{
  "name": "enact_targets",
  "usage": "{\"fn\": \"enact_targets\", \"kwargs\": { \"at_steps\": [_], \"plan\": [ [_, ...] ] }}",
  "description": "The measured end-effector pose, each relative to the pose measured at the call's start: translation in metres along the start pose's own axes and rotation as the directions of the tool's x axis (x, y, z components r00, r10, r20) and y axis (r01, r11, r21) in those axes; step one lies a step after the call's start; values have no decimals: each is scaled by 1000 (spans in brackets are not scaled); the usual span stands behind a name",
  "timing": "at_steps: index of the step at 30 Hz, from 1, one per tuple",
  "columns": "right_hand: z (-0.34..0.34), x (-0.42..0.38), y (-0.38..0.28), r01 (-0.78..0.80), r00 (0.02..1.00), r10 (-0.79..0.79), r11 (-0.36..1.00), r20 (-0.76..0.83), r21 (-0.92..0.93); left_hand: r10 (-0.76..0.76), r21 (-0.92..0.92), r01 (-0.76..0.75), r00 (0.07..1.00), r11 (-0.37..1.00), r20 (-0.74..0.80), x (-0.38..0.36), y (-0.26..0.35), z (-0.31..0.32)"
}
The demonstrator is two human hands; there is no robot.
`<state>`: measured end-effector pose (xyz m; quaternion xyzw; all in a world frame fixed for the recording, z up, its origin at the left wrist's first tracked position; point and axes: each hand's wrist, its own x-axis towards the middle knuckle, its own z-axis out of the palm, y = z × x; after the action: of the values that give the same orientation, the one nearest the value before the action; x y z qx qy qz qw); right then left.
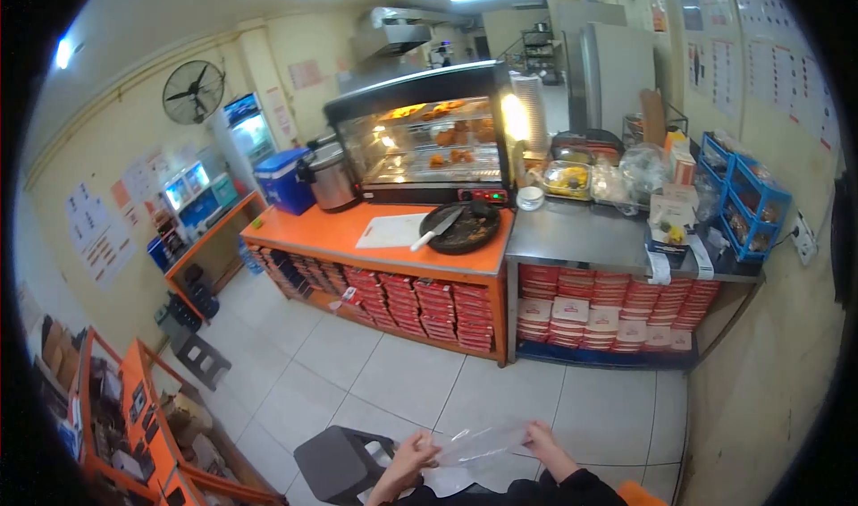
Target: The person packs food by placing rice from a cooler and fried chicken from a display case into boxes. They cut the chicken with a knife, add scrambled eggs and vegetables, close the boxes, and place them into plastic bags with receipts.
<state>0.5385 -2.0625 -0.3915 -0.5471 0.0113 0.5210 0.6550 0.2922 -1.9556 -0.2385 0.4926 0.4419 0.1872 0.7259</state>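
Observation:
A clear plastic bag [483, 443] is stretched between my two hands, low in the view above the tiled floor. My left hand [413, 457] pinches its left end with curled fingers. At the opposite end, my right hand [542, 438] grips the edge of the plastic between thumb and fingers. Just left of my left hand stands a dark grey plastic stool [335, 463]. The lower part of the bag hangs near my lap and is partly hard to make out.
Ahead is an orange counter [331, 238] with a heated display case [429, 139], a white cutting board [391, 231] and a knife [438, 227] on a dark round pan [460, 238]. A steel table [572, 238] adjoins it, with stacked boxes [617, 305] below. Orange shelving [147, 408] stands left.

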Motion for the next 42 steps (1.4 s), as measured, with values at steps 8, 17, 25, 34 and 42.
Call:
{"fn": "enact_targets", "kwargs": {
  "at_steps": [8, 17, 25, 34, 42],
  "plan": [
    [-97, 48, -137, 11, 944, 35, 990, 327, -138, 92, 169, -84, 995, 982, -38, 171, -10, 109],
    [-136, 77, -233, 280, 949, -288, 957, 129, 81, 86, -170, -112, 984, 979, -158, 255, 34, 303],
    [-115, 146, -295, 453, 871, -459, 888, 177, 77, -38, -529, 37, 999, 848, 8, 403, 63, 328],
    [-182, 236, -477, 484, 837, -512, 857, 194, 175, 420, -186, -423, 906, 887, -56, 443, 218, 391],
    [-167, 283, -535, 646, 762, -565, 700, 318, -305, 742, 669, -344, 442, 659, -504, 484, 165, 366]
  ]
}}
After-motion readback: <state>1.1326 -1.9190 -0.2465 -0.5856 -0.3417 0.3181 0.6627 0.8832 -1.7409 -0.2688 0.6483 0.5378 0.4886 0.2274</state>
